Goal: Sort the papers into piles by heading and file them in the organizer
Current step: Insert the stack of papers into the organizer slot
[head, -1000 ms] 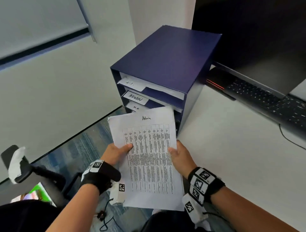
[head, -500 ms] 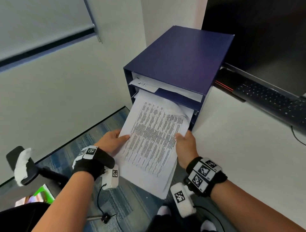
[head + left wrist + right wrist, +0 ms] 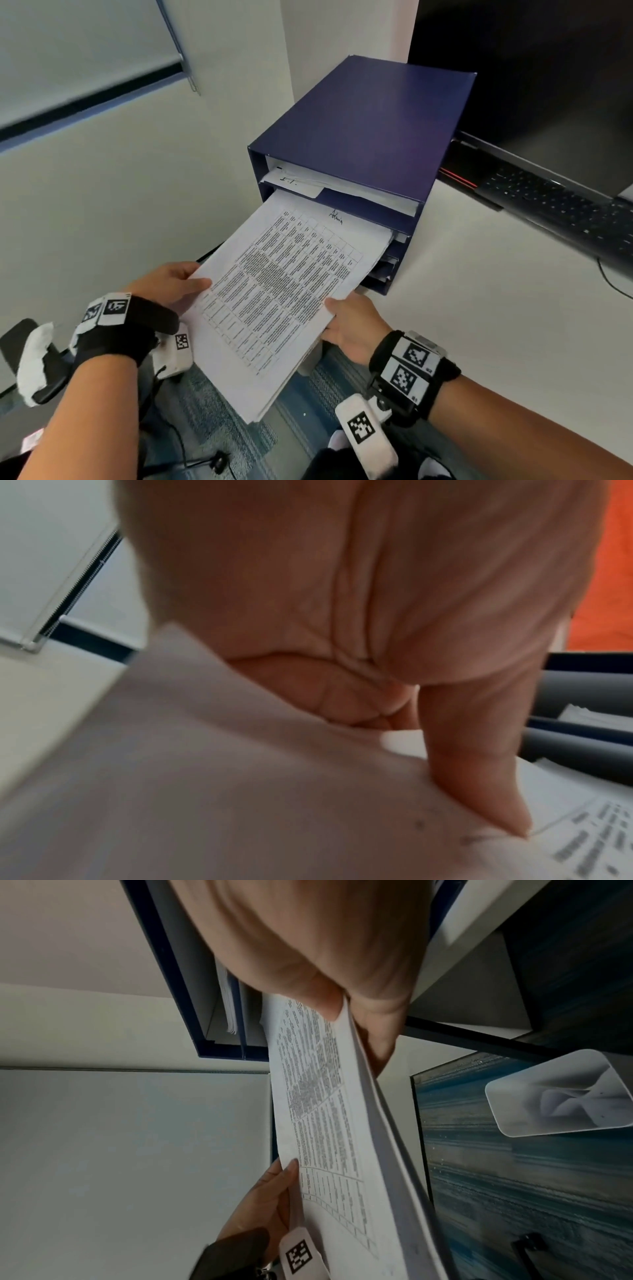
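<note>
So both hands are pinching the paper stack by its side edges, left hand thumb on top, right hand likewise. Its far end sits in the organizer's 2nd slot; fingers underneath are hidden, lower slots blocked.

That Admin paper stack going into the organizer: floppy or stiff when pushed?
Probably fairly floppy: the paper stack bows between the left hand and right hand. Sheets fan at the near corner, so they may slip apart. It may buckle entering the blue organizer.
</note>
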Tool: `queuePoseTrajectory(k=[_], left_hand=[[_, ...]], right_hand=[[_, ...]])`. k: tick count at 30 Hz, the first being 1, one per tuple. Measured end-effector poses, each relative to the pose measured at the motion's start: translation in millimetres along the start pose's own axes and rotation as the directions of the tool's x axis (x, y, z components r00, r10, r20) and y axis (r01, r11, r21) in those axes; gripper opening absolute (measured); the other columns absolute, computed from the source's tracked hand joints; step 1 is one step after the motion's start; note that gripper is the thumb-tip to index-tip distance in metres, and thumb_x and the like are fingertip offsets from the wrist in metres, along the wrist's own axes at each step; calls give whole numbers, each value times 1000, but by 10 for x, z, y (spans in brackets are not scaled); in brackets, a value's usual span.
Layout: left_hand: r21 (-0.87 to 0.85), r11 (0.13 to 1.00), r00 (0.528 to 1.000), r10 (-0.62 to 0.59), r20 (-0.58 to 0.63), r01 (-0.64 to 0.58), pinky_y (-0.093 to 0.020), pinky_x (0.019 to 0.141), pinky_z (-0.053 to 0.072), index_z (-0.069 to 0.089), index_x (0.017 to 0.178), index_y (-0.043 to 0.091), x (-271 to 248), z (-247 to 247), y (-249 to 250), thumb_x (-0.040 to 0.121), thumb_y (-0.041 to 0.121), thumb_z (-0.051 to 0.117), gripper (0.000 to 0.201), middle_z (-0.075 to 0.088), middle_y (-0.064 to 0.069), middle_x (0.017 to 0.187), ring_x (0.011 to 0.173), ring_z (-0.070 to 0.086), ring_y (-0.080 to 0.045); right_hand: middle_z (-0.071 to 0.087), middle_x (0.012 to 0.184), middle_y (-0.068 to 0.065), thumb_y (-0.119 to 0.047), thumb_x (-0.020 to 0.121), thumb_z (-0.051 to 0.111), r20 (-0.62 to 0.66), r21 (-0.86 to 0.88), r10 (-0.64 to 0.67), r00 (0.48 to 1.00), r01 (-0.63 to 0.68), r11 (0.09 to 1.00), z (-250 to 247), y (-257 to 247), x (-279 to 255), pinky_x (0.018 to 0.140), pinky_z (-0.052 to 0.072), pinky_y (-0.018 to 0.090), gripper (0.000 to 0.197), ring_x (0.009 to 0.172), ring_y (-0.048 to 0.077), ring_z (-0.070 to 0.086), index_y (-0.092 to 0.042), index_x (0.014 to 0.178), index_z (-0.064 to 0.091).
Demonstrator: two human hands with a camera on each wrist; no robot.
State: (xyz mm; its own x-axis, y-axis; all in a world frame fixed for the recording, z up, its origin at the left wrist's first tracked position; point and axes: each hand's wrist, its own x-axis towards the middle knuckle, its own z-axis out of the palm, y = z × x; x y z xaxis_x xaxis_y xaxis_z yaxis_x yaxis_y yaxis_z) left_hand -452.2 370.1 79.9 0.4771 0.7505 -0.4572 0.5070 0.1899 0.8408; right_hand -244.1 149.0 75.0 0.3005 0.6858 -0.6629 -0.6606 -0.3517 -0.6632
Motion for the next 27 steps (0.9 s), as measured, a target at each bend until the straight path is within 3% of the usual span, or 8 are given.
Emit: queuePoseTrajectory(k=[3,8,11,15,18,21,24,27], left_hand=[[-29,999,999,23,34,-22,-32,65,54,64,90,2,-52,117,180,92,-8,46,21,71,-14,81,62,68,-20],[-126,987,992,111,66,-102,-41,82,54,60,109,-4,3,511,303,93,-4,45,21,70,-19,97,83,67,-29],[-53,987,988,156,21,-155,-32,72,53,64,91,11,113,712,414,94,2,50,17,74,-2,78,68,67,-19],[102,974,976,209,-55,-202,-39,80,46,63,76,22,339,845,640,80,28,63,7,68,-5,81,77,59,-23],[168,964,964,232,-133,-209,-34,71,46,59,72,22,409,932,835,88,26,63,16,63,-1,72,67,56,-22],[176,972,975,179,-128,-156,-22,48,36,55,75,22,402,944,939,87,33,65,19,54,3,59,49,46,-17],[106,992,997,57,48,-62,-13,33,32,51,92,16,335,951,981,93,17,58,7,58,-5,69,37,52,-6],[-10,994,994,112,-8,-112,-11,36,41,51,94,9,417,1043,1038,93,4,55,7,67,-5,59,37,55,-3]], right_hand=[[63,118,21,-7,99,43,-94,5,-103,990,104,995,17,-57,26,94,45,61,17,112,43,58,-13,101,59],[58,97,11,-22,98,41,-347,-10,-294,891,309,951,-65,-324,116,94,48,48,17,93,33,58,-13,90,51],[53,91,9,-23,97,43,-348,-26,-332,877,345,938,-144,-385,113,94,47,51,18,87,26,53,-13,82,46],[64,115,11,-15,97,49,-202,63,-277,940,294,954,-183,-312,-35,73,58,45,22,99,30,65,-11,118,54],[65,109,11,-19,100,47,-49,-1,-167,985,167,986,-173,-314,-161,49,55,27,22,66,24,70,-14,122,49],[65,93,4,-15,102,42,-90,27,-179,980,182,983,-189,-408,-209,40,47,19,19,52,15,62,-16,119,49],[66,97,12,-9,101,41,-138,162,-209,968,231,959,-213,-550,-169,44,50,18,20,63,18,61,-9,119,49],[60,101,18,2,99,40,-147,372,-204,968,246,895,-166,-692,-182,73,58,28,37,78,23,63,-6,136,36]])
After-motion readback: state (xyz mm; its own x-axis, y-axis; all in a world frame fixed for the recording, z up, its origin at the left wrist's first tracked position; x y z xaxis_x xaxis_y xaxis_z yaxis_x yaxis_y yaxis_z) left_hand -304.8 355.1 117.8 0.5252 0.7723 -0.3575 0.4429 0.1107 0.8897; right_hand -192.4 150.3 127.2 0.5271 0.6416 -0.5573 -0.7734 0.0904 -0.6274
